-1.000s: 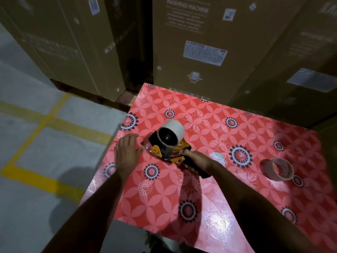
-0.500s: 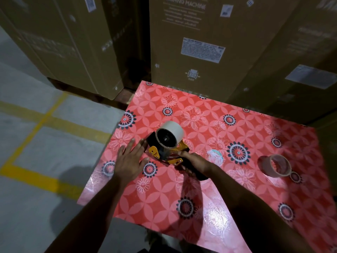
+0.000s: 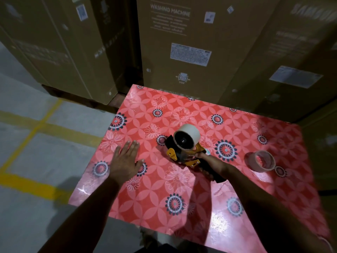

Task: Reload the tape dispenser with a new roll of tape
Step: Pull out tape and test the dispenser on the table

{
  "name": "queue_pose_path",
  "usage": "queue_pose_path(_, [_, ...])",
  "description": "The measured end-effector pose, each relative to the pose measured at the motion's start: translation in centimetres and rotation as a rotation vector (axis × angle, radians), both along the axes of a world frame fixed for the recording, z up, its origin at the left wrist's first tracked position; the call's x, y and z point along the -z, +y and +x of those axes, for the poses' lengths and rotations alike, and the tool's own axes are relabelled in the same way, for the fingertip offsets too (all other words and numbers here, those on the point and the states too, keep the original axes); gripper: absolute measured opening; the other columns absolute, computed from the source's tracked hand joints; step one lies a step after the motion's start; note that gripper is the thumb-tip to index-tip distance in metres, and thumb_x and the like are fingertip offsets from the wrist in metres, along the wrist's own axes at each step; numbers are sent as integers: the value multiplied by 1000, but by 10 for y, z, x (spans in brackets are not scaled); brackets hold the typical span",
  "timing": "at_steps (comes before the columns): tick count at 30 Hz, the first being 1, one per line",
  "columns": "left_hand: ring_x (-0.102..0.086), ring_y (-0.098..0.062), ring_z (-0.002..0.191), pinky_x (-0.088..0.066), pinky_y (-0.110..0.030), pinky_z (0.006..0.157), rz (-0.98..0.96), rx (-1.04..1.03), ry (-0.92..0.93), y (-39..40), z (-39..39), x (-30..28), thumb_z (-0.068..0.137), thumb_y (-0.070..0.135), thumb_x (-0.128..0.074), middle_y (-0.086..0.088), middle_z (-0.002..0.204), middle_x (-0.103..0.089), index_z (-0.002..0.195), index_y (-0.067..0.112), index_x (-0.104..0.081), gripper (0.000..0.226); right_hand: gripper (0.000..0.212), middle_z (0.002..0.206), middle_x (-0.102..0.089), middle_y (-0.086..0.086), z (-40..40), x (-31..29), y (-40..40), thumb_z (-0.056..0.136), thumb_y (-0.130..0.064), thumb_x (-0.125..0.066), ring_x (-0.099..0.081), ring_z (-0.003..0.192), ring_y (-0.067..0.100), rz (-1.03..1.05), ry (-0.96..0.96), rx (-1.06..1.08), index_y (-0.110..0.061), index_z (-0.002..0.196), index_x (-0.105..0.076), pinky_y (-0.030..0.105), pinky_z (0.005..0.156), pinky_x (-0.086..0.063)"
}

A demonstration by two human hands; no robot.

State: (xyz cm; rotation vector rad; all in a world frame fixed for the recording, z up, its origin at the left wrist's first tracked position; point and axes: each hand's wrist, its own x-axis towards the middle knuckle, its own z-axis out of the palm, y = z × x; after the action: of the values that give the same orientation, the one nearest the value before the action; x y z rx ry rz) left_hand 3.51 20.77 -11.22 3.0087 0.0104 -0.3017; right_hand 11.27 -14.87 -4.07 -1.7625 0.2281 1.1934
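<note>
A black and orange tape dispenser [image 3: 184, 156] lies on the red flowered table [image 3: 164, 198], with a pale roll of tape [image 3: 187, 136] seated on its hub. My right hand [image 3: 209, 164] is closed around the dispenser's black handle. My left hand [image 3: 126, 158] rests flat on the table with fingers spread, well to the left of the dispenser and apart from it. A second, thinner tape ring [image 3: 261, 160] lies flat on the table at the right.
Tall cardboard boxes [image 3: 182, 42] marked "washing machine" stand right behind the table and along its right side. The table's left edge drops to a grey concrete floor with yellow lines [image 3: 27, 136].
My left hand has let go of the dispenser's front, slid left and opened flat on the table. The right hand keeps its grip on the handle.
</note>
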Motion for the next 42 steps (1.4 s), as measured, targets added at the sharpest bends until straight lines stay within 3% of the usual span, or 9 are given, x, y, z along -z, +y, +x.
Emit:
queue_pose_path(3, [-13,-25,154,-15,-48,123,-117,-45,12,-8,-1,-8,101,49,-35,-5,167,-18,161,18,-7,73,62,49,-40,0,-2,-8,-5,88,-69,-49,-27,42,17,4,-6,-5,-17,57,-61,31,48,-19])
queue_pose_path(6, [-55,-23,120,-47,-46,104,-519,-257,-69,-36,3,-20,98,30,-54,-9,134,-62,152,19,-34,58,63,49,-39,2,0,-16,-7,76,-75,-55,-27,44,18,59,-4,-47,-16,56,-60,31,48,-19])
queue_pose_path(8, [-62,-22,105,-53,-40,94,-714,-453,-71,-59,10,-26,97,26,-62,-10,123,-65,143,14,-45,51,63,50,-39,2,3,-23,-8,71,-75,-58,-27,45,18,69,-26,-75,-13,60,-57,32,49,-20])
queue_pose_path(17, [-53,-23,109,-51,-44,96,-417,-418,25,-98,40,-17,86,36,-73,-4,116,-59,121,17,-64,41,55,53,-44,0,2,-50,-14,83,-65,-52,-32,43,15,40,-100,-102,-12,67,-54,27,44,-26])
queue_pose_path(22, [-59,-18,87,-56,-36,79,-623,-300,170,-117,40,-21,97,21,-58,-9,115,-60,95,18,-71,13,56,51,-40,-1,1,-57,-18,94,-61,-49,-30,40,14,6,-96,-90,-13,65,-49,27,44,-25])
queue_pose_path(25, [-42,-19,108,-40,-39,98,-727,-224,268,-124,35,-28,95,27,-61,-1,122,-50,77,29,-66,20,60,54,-38,1,2,-62,-18,77,-72,-55,-28,43,16,-11,-78,-98,-14,65,-52,29,45,-24])
queue_pose_path(30, [-32,-21,118,-31,-46,111,-769,-242,368,-126,38,-33,87,29,-70,4,118,-37,77,28,-62,12,59,54,-39,0,4,-78,-16,82,-70,-48,-29,45,16,22,-98,-143,-14,64,-52,31,48,-24])
queue_pose_path(37, [-40,-13,68,-37,-24,62,-1077,-362,439,-143,42,-41,100,14,-55,-2,80,-49,89,16,-60,12,62,56,-39,2,7,-93,-15,78,-74,-50,-25,50,20,34,-101,-174,-13,68,-51,38,54,-17])
queue_pose_path(42, [-57,-18,69,-43,-28,63,-1417,-518,551,-140,38,-40,107,26,-40,-9,82,-67,110,6,-65,33,61,54,-38,0,6,-103,-15,75,-74,-51,-25,47,18,18,-103,-160,-14,68,-51,39,57,-14])
